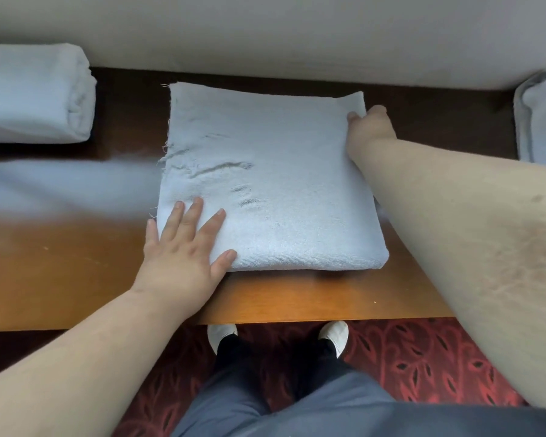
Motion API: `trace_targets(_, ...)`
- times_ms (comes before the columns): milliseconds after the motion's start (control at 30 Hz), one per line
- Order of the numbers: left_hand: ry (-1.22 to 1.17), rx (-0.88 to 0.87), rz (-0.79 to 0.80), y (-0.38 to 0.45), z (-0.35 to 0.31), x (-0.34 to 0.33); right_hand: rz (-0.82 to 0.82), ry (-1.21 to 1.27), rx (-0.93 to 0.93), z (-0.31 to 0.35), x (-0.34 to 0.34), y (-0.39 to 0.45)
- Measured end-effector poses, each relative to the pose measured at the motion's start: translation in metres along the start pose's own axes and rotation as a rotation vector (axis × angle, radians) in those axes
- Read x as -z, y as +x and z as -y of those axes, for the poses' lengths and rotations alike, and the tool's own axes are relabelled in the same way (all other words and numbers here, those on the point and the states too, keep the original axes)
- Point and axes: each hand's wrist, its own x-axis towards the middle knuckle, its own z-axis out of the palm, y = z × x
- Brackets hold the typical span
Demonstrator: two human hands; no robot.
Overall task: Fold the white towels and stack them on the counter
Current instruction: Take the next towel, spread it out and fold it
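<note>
Grey trousers (297,411) fill the lower view, below the folded square white terry towel (265,190) lying flat on the brown wooden counter (60,272). On that towel's near left corner the left hand (183,250) presses flat, fingers spread. At its far right corner the right hand (368,124) pinches the edge. Left of the towel sits a folded white towel bundle (35,93); to its right, another white towel (542,118). Folding looks nearly finished; stacking remains.

Glossy brown wooden surface (76,279), near edge over red patterned carpet (423,357). Folded white towel (281,190) flat at centre. Rolled towel (35,93) far left, another towel (542,118) far right, both well apart from it.
</note>
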Motion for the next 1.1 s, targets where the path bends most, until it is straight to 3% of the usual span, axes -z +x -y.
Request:
trace_targets(133,-0.152,-0.042,-0.117,0.002,-0.004,0.011,-0.131,-0.076,0.259,-0.004,0.003,-0.039)
trace_targets(200,-0.131,-0.22,-0.137,0.0,-0.004,0.013,-0.02,-0.169,0.527,-0.018,0.005,-0.079)
trace_targets(300,-0.078,-0.395,-0.038,-0.007,0.006,0.005,0.134,-0.219,0.834,-0.069,0.011,-0.146)
trace_targets(467,0.061,-0.373,-0.017,-0.009,0.026,-0.006,0.321,-0.686,0.732,-0.163,0.031,-0.189)
trace_targets(700,0.049,-0.338,-0.085,-0.004,0.046,-0.003,0.227,-0.789,0.854,-0.166,0.042,-0.167)
trace_targets(900,0.076,-0.299,-0.205,-0.021,0.056,0.004,0.103,-0.78,1.033,-0.159,0.052,-0.17)
trace_targets(1000,0.047,-0.305,-0.166,-0.032,0.052,0.016,0.22,-0.731,0.974,-0.161,0.063,-0.174)
trace_targets(1100,-0.077,-0.201,-0.116,-0.053,0.051,0.031,0.402,-0.556,0.886,-0.171,0.085,-0.179)
